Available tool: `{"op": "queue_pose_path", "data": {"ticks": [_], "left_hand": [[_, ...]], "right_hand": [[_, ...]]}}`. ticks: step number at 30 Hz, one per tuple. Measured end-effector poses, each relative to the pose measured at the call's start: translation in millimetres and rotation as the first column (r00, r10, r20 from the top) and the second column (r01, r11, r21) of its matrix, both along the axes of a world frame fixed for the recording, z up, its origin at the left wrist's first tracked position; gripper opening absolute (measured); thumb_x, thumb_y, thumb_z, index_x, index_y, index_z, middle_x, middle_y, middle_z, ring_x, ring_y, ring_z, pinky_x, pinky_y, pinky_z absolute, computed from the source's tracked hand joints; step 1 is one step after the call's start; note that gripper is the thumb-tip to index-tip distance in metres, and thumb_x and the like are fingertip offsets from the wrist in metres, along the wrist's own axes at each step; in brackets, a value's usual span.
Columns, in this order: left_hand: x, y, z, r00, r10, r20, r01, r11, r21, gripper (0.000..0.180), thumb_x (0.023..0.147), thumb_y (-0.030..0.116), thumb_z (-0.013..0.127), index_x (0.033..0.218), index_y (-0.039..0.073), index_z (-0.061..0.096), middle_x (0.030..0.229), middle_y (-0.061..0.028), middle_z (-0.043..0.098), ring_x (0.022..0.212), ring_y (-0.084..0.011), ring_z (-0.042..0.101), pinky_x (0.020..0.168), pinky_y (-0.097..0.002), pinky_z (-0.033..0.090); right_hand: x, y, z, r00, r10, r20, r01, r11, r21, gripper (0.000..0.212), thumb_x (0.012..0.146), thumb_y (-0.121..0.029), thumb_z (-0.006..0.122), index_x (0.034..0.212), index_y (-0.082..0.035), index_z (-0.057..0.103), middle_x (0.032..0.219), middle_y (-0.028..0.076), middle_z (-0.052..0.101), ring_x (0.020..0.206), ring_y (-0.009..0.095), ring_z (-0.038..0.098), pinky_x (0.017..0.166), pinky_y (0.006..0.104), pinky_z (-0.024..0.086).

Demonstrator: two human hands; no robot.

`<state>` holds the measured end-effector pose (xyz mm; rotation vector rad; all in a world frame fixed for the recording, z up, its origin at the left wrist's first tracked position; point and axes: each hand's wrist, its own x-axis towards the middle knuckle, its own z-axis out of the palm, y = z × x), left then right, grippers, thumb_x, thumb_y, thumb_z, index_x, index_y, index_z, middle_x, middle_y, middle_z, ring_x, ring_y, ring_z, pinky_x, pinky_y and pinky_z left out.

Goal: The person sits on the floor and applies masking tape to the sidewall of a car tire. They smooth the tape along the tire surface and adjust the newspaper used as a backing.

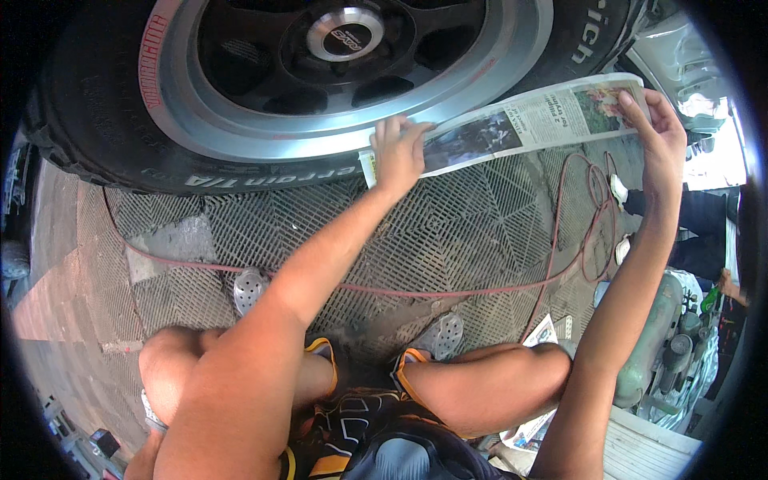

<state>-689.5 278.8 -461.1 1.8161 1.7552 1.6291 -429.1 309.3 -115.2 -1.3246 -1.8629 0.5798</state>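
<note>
A folded strip of newspaper (528, 120) stretches between my two hands along the lower right edge of a large wheel. My left hand (398, 152) grips its left end, fingers curled over it against the metal rim (320, 136). At the raised right end, my right hand (660, 132) pinches the paper with the thumb on its printed face. The black tyre (96, 120) with pale raised lettering surrounds the silver rim and dark spokes. Part of the tyre's lower right side is hidden behind the paper.
A red hose (432, 294) crosses the grooved floor mat (280, 228) and coils at right. My grey clogs (442, 334) stand on the mat. Near a green compressor tank (652, 336) are another person's dark-trousered legs (696, 232) and hand (730, 288). More printed paper (528, 432) lies by my right leg.
</note>
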Motion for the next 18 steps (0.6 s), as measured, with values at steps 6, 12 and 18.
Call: {"op": "queue_pose_path", "data": {"ticks": [6, 12, 18], "left_hand": [[-21, 37, 28, 0.957, -0.253, -0.139, 0.249, 0.967, -0.049, 0.038, 0.087, 0.004, 0.076, 0.118, 0.027, 0.081, 0.125, -0.0097, 0.056, 0.121, -0.0309, 0.048, 0.102, -0.045, 0.038], [-34, 52, 47, 0.822, -0.457, -0.34, 0.424, 0.889, -0.172, 0.024, 0.086, 0.013, 0.08, 0.107, 0.024, 0.083, 0.124, -0.0096, 0.055, 0.118, -0.0308, 0.048, 0.099, -0.0424, 0.039], [-33, 57, 53, 0.751, -0.404, -0.522, 0.384, 0.911, -0.152, 0.014, 0.087, 0.019, 0.081, 0.1, 0.02, 0.08, 0.119, -0.0094, 0.055, 0.116, -0.0296, 0.049, 0.092, -0.042, 0.039]], "right_hand": [[53, 0, 6, 0.997, 0.058, 0.056, -0.057, 0.998, -0.022, 0.02, 0.095, -0.012, 0.08, 0.109, -0.002, 0.07, 0.108, 0.005, 0.074, 0.1, 0.011, 0.069, 0.091, 0.0267, 0.05], [59, -3, -1, 0.964, 0.26, 0.049, -0.261, 0.965, 0.019, 0.014, 0.095, -0.006, 0.076, 0.106, -0.001, 0.068, 0.11, 0.009, 0.071, 0.12, 0.025, 0.068, 0.106, 0.0381, 0.051], [73, -2, -2, 0.943, 0.328, 0.054, -0.329, 0.944, -0.002, 0.012, 0.096, -0.004, 0.075, 0.105, -0.001, 0.068, 0.11, 0.01, 0.071, 0.122, 0.029, 0.067, 0.108, 0.0415, 0.05]]}}
